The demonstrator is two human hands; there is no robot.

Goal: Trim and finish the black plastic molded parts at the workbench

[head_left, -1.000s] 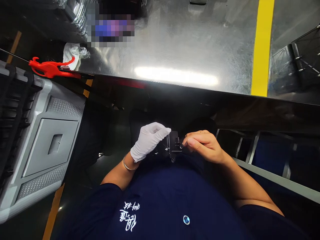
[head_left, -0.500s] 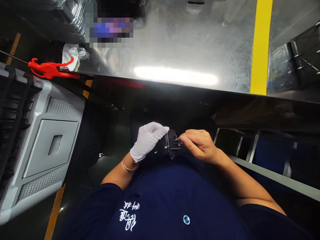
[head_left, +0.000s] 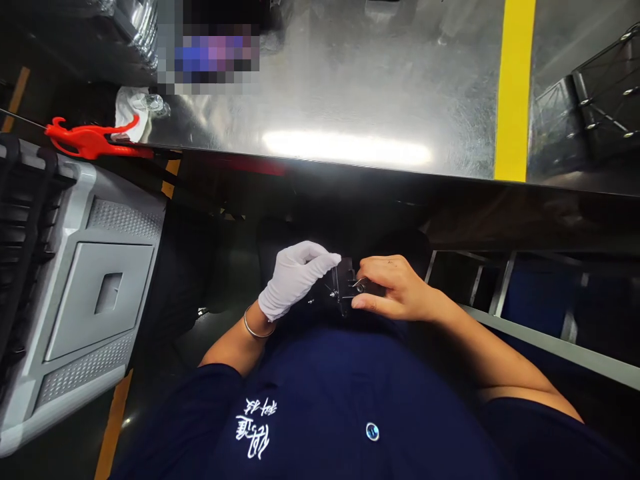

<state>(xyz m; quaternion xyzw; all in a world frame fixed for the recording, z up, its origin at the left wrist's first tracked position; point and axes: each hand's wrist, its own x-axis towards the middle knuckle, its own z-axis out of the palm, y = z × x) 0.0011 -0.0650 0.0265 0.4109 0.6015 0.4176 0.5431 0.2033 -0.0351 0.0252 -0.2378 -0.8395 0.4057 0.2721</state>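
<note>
My left hand point(head_left: 295, 277), in a white glove, grips a small black metal part point(head_left: 343, 288) with screws and pins, held close to my body below the table edge. My bare right hand point(head_left: 391, 288) pinches the same part from its right side, fingertips on a small shiny pin or wire at the part's face. Much of the part is hidden between the two hands. A metal bangle sits on my left wrist.
A shiny metal table top point(head_left: 350, 87) with a yellow stripe point(head_left: 513, 87) spans the upper view. A grey plastic crate point(head_left: 75, 293) stands at left, a red plastic clamp point(head_left: 87, 140) and white cloth point(head_left: 127, 110) beyond it. A metal frame rail point(head_left: 550, 347) runs at right.
My right hand has shifted left and rolled over the part's right side, its fingers now closing on it. The left hand has kept its grip.
</note>
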